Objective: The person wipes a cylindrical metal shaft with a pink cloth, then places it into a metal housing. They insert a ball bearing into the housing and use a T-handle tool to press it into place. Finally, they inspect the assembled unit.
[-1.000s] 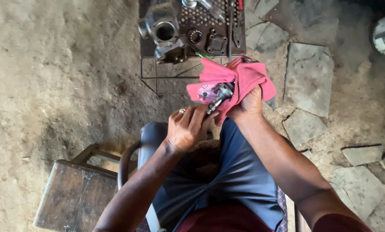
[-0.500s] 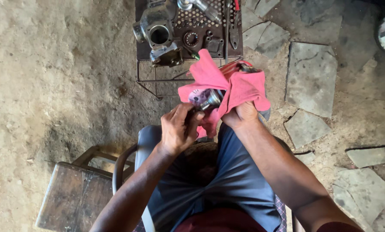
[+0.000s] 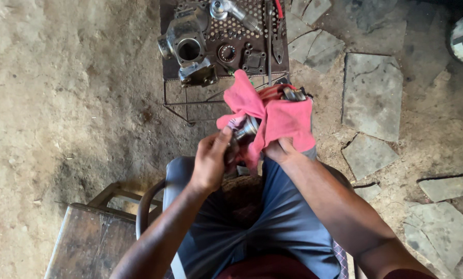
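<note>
Wiping in hand: left hand (image 3: 209, 164) fingers clamp a small shiny metal fitting (image 3: 246, 128); right hand (image 3: 279, 150) fingers pinch the pink cloth rag (image 3: 285, 120) just beside it; turning the part next looks needed

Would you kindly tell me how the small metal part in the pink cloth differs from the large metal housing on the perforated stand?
The small metal part is shiny; the large metal housing is dull grey. The part sits wrapped in the pink cloth, gripped by the left hand and right hand; the housing rests untouched on the perforated stand. Both are metal.
</note>
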